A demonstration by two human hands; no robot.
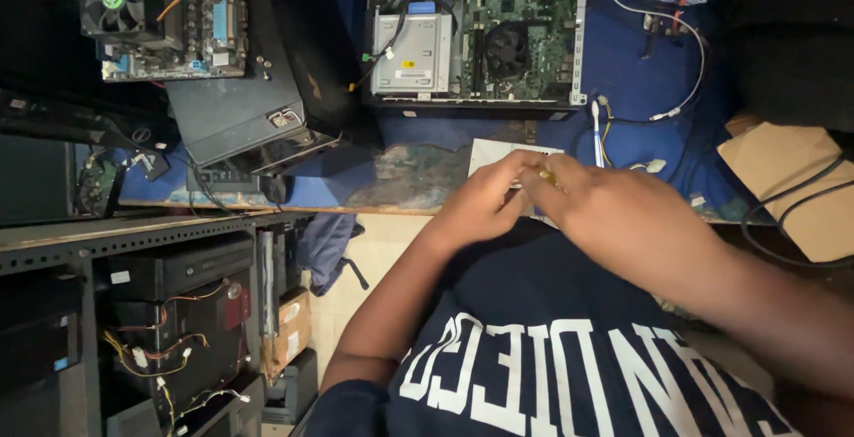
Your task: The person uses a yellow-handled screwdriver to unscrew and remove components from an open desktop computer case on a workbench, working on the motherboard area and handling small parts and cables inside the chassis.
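Nearest, left hand (485, 197) and right hand (605, 210) meet, fingers pinched together on a small yellowish object (549, 175), its kind unclear | just beyond the object: white card (498, 150) on blue worktop (623, 72) | farther beyond: open computer case (476, 32).

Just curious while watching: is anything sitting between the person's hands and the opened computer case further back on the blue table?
Only a white card lies just beyond the left hand and right hand; past it, worn tabletop runs to the computer case.
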